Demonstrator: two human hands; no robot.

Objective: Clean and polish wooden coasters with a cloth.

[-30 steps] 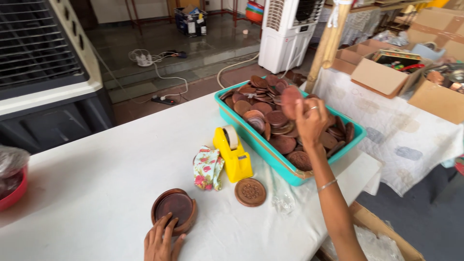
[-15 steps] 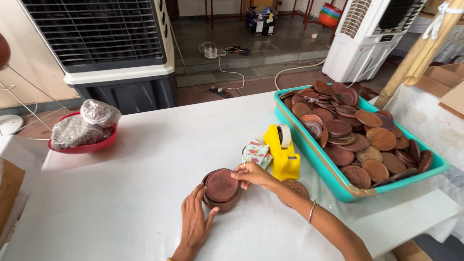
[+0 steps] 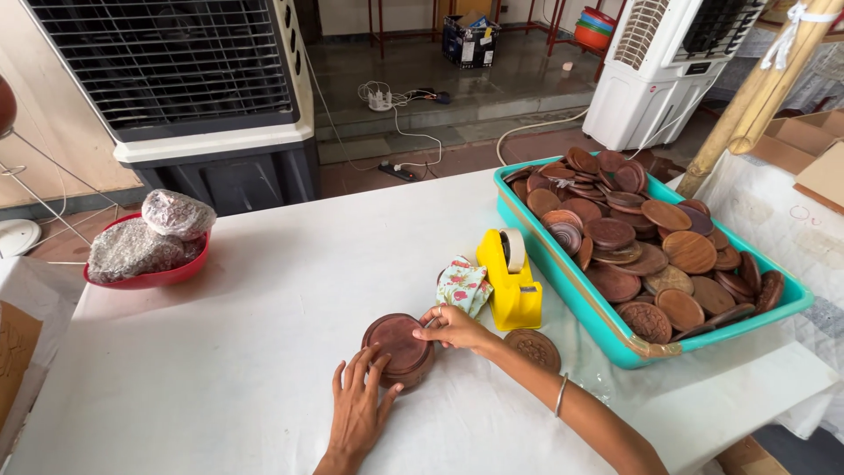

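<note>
Round wooden box point(image 3: 398, 350) on the white table point(image 3: 264, 290), both hands on it

Head cam: left hand point(image 3: 359, 406) lies flat and open, fingertips against the box's near edge, right hand point(image 3: 454, 327) pinches its rim from the right. Just right of the box sit a carved wooden disc point(image 3: 532, 348), a yellow tape dispenser point(image 3: 509, 281) and a floral cloth point(image 3: 463, 285); further right, a teal tray point(image 3: 607, 324) piled with wooden discs.

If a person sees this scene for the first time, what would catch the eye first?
Probably the turquoise tray at the right, heaped with brown wooden discs. Next, the yellow tape dispenser beside it, and near the front edge the left hand and right hand resting on a round wooden box.
</note>
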